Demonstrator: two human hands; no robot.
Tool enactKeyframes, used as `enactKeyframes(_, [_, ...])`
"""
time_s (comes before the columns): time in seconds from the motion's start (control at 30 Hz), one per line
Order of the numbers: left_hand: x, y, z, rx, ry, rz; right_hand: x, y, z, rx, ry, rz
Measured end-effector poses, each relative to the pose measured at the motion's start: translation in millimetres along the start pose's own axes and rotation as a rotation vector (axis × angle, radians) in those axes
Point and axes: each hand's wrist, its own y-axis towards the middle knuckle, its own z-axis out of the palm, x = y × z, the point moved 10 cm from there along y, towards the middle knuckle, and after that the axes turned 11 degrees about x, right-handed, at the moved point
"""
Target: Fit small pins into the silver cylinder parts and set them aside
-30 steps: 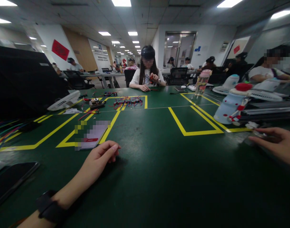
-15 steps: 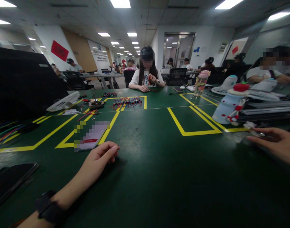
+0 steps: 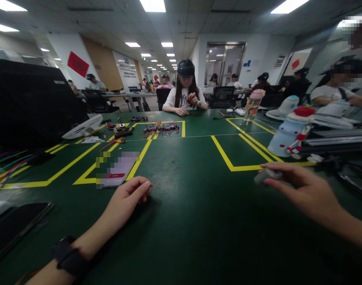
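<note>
My left hand [image 3: 127, 200] rests on the green table [image 3: 192, 213] with its fingers curled together, just below a white card [image 3: 117, 171]; nothing shows in it. A black band sits on that wrist. My right hand [image 3: 299, 186] hovers over the table at the right and pinches a small grey object [image 3: 264, 175] between thumb and fingers.
Yellow tape lines [image 3: 228, 156] mark boxes on the table. A black phone [image 3: 14, 227] lies at the near left, coloured wires [image 3: 160, 127] further back, a white fan [image 3: 84, 126] at the left, and a pale blue bottle [image 3: 287, 132] at the right. A person [image 3: 185, 93] sits opposite.
My right hand has lifted the small grey object from the table's right edge and carried it leftward toward the middle. My left hand has stayed where it was.
</note>
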Motion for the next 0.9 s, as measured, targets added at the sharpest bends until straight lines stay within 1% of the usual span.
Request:
enactKeyframes(0.07, [0,-1,-0.2,0.002,0.011,0.000,50,9,51,0.201,0.139,-0.156])
enactKeyframes(0.13, [1,-2,-0.6,0.007,0.036,-0.002,90,12,89,0.322,0.227,-0.273])
enactKeyframes(0.2, [3,-2,-1.2,0.013,0.064,-0.002,115,11,114,0.401,0.275,-0.350])
enactKeyframes(0.27, [5,-1,-1.6,0.022,0.088,-0.002,127,7,129,0.470,0.291,-0.392])
enactKeyframes(0.37, [4,0,-0.6,0.028,0.117,-0.006,125,2,138,0.522,0.305,-0.369])
enactKeyframes(0.43, [-4,1,5.2,0.032,0.154,-0.003,117,2,140,0.530,0.349,-0.300])
enactKeyframes(0.47, [-11,2,11.4,0.043,0.178,0.006,113,3,141,0.532,0.382,-0.259])
enactKeyframes(0.53, [-33,5,32.8,0.100,0.227,0.056,107,5,143,0.541,0.453,-0.191])
enactKeyframes(0.6, [-62,7,64.7,0.207,0.246,0.165,104,6,147,0.557,0.506,-0.158])
enactKeyframes(0.67, [-90,8,95.2,0.295,0.261,0.274,104,6,151,0.580,0.543,-0.155])
enactKeyframes(0.7, [-100,9,106.4,0.308,0.303,0.308,104,6,152,0.583,0.560,-0.159])
enactKeyframes(0.73, [-108,11,113.9,0.297,0.349,0.327,104,6,152,0.583,0.575,-0.163])
enactKeyframes(0.8, [-117,14,120.8,0.253,0.412,0.348,105,6,152,0.583,0.586,-0.172])
enactKeyframes(0.83, [-119,15,121.0,0.230,0.416,0.352,106,6,151,0.582,0.581,-0.176])
enactKeyframes(0.9, [-121,17,116.0,0.195,0.354,0.357,108,6,149,0.581,0.553,-0.186])
